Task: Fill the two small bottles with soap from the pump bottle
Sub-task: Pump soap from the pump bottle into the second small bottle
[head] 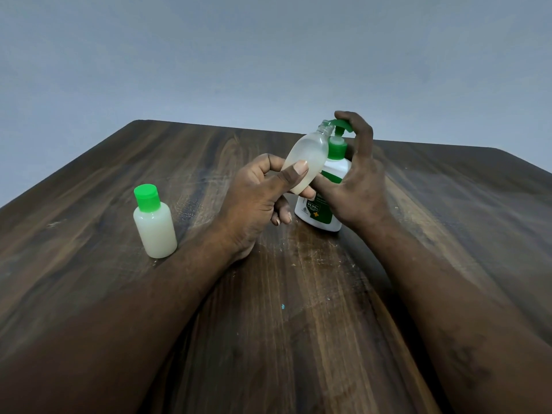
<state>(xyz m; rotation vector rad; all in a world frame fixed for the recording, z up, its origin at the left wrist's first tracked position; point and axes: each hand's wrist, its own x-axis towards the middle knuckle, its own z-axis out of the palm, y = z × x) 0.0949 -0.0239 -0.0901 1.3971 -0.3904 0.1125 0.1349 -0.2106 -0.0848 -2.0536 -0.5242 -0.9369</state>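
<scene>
While the left hand [254,198] pinches the uncapped small bottle [307,156], tilted with its mouth right at the spout, the right hand [358,186] curls round the pump bottle [316,218], one finger atop the green pump head [340,124]. Pump bottle upright on desk [298,339]. Capped small bottle [155,228], milky white, stands well left of both hands.
</scene>
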